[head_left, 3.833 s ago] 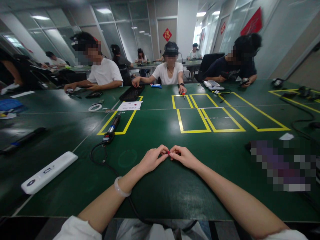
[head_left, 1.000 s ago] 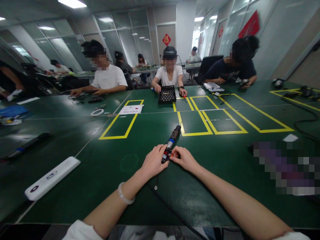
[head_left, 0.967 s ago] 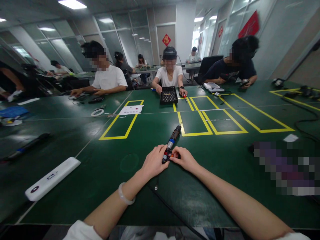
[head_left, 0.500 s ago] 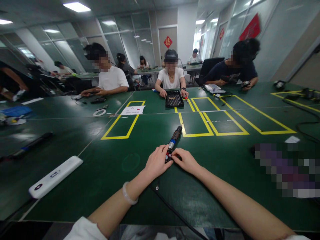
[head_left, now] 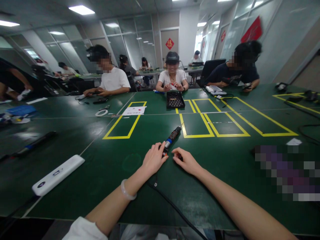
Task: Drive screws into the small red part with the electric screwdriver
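Note:
An electric screwdriver (head_left: 172,137), with its inner parts exposed along the body, lies on the green table at a slant, tip pointing away to the right. My left hand (head_left: 154,159) is closed around its near end, hiding that part; a bit of orange and black shows by the thumb. Just right of the tool, apart from it, my right hand (head_left: 185,160) hovers low over the table. Its fingers are bent, with a gap between thumb and forefinger, and nothing shows in them. A black cable (head_left: 172,205) runs from under my left wrist toward me.
A long white box (head_left: 58,175) lies to the left, and another screwdriver (head_left: 37,141) beyond it. Yellow tape outlines (head_left: 198,136) mark the table ahead. Across it, a person (head_left: 172,76) works over a black tray (head_left: 175,106). Other people sit on both sides.
My right hand has come away from the screwdriver's near end, where its fingers were touching. My left hand stays on the tool, which has shifted slightly left. The person opposite has raised both hands from the tray.

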`<act>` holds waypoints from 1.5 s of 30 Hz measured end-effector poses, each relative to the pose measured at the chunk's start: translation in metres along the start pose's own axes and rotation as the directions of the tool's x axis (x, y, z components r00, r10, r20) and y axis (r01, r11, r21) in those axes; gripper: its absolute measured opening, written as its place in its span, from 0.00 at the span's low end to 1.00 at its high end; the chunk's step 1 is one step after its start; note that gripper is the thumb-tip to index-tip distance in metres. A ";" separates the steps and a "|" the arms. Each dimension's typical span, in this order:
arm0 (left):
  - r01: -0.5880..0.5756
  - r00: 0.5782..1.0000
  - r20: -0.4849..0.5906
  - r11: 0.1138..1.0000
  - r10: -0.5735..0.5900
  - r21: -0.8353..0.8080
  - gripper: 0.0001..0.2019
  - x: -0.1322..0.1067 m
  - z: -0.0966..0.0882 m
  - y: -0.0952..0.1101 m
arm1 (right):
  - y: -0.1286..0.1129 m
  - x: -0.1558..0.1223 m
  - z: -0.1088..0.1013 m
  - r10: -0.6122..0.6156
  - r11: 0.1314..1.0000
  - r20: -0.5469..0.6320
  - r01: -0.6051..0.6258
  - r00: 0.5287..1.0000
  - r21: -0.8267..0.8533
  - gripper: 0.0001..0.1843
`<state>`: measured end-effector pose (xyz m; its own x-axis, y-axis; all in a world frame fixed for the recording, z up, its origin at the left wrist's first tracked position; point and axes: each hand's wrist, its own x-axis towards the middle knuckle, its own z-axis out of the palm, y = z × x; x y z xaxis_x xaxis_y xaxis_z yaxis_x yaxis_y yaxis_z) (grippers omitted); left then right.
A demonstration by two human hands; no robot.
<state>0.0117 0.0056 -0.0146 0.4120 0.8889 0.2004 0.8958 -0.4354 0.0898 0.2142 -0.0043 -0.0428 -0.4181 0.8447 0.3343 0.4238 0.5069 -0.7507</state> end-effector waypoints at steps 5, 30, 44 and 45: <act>0.131 0.991 0.012 0.988 -0.132 0.076 0.30 0.003 -0.005 -0.048 | -0.002 0.000 -0.002 0.016 1.000 0.013 -0.016 1.000 0.016 0.10; 0.561 0.827 -0.213 0.788 -0.521 0.253 0.25 -0.015 -0.020 -0.213 | -0.002 -0.001 -0.006 0.022 1.000 0.043 -0.021 0.999 -0.023 0.08; 0.247 0.946 -0.033 0.787 -0.322 -0.566 0.18 0.013 -0.031 -0.109 | -0.001 0.000 -0.003 0.021 1.000 0.044 -0.020 0.999 -0.012 0.10; 0.202 0.972 0.037 0.737 -0.233 -0.645 0.18 0.015 -0.030 -0.088 | -0.001 0.000 -0.003 0.016 1.000 0.046 -0.016 0.999 0.001 0.11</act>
<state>-0.0656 0.0528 0.0098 0.1976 0.9706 0.1373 0.6359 -0.2335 0.7355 0.2167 -0.0041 -0.0404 -0.4478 0.8439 0.2955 0.4297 0.4929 -0.7566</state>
